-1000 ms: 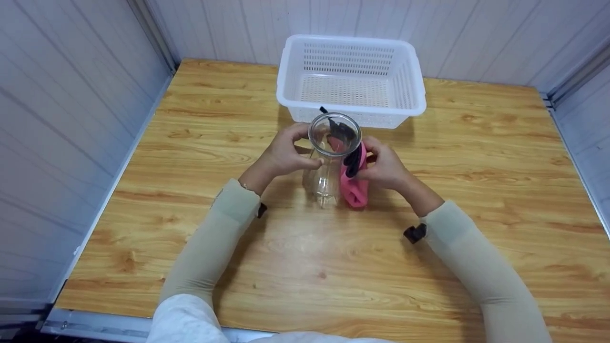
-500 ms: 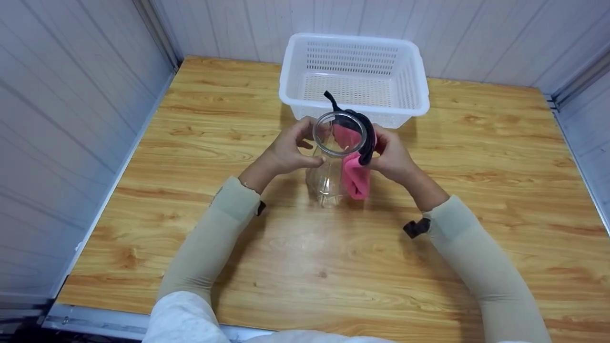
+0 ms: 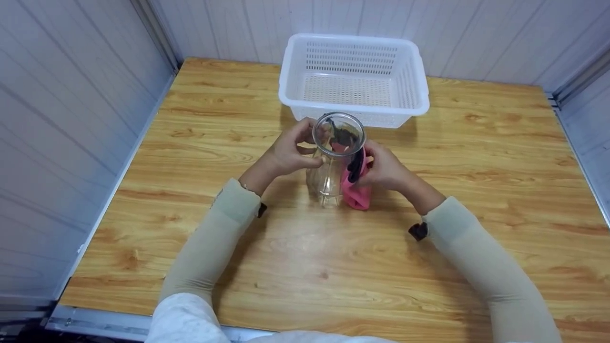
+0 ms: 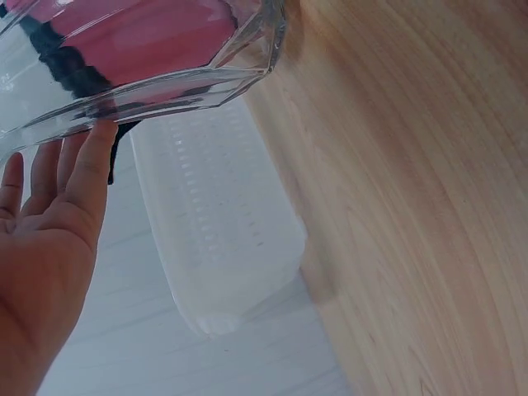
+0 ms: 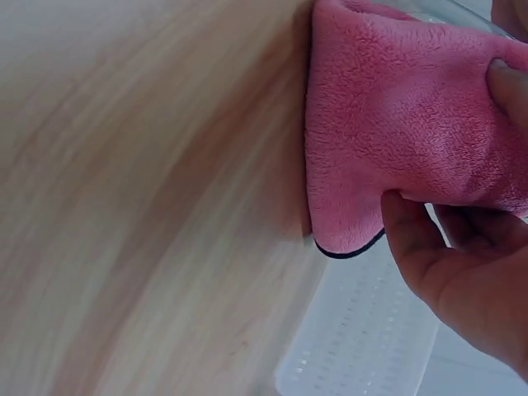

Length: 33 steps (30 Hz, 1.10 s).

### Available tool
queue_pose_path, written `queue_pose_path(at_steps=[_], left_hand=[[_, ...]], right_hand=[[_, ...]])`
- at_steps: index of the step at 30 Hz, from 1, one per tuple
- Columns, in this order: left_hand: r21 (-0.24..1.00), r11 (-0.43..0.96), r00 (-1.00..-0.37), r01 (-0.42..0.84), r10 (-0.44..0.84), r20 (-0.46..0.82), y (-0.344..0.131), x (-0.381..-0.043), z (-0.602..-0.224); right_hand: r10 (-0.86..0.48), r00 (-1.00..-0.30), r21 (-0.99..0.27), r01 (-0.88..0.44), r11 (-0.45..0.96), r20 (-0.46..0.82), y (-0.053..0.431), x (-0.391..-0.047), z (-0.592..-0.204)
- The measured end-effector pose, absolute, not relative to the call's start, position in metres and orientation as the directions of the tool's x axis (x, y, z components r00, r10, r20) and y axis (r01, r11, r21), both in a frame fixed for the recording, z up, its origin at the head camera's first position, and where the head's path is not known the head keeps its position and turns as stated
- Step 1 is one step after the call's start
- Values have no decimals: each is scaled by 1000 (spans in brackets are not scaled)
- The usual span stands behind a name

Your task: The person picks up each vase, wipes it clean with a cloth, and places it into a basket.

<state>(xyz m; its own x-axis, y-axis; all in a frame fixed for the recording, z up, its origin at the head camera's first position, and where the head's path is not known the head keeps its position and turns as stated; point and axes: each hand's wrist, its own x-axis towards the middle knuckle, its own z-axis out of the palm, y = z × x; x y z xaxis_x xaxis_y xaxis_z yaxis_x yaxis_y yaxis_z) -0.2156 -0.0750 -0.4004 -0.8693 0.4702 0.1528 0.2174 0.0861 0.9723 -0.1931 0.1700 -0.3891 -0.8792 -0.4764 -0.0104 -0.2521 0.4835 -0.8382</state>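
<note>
A clear glass vase [image 3: 328, 183] with a wide round rim stands upright mid-table. My left hand [image 3: 288, 151] grips it near the neck from the left, thumb in front; in the left wrist view the fingers [image 4: 89, 169] reach the glass [image 4: 190, 92]. Against the vase's right side lies a pink cloth [image 3: 356, 193] with a dark edge, bunched in my right hand [image 3: 385, 166]. Up close, the right wrist view shows the fluffy cloth [image 5: 396, 115] pinched between thumb and fingers [image 5: 412, 235]. Part of the cloth shows through the glass.
A white slotted plastic basket [image 3: 352, 107] stands behind the vase, near the back wall [image 3: 248, 28]. Wood-grain tabletop [image 3: 305, 267] spreads around the arms. Pale panel walls close off the left and right sides.
The cloth in my right hand rises to the vase's rim half a second ago, then comes back down its side. My left hand and the vase stay almost in place.
</note>
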Motion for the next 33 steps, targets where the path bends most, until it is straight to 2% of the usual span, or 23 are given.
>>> queue_pose_path(at_steps=[5,15,24,29,33], left_hand=[[965,112,-861,239,484,157,-77,-216,-400],[971,64,-848,232,502,169,-78,-218,-399],[940,167,-848,296,500,179,-79,-219,-399],[958,95,-842,270,507,187,-77,-218,-399],[966,62,-848,253,496,190,-76,-215,-398]], right_hand=[[-478,-878,-823,-260,505,-16,168,-185,-385],[-422,-906,-825,-253,505,19,171,-189,-397],[-375,-917,-870,-294,396,138,166,-180,-362],[-387,-902,-885,-328,330,191,169,-186,-362],[-387,-906,-873,-322,367,172,173,-196,-377]])
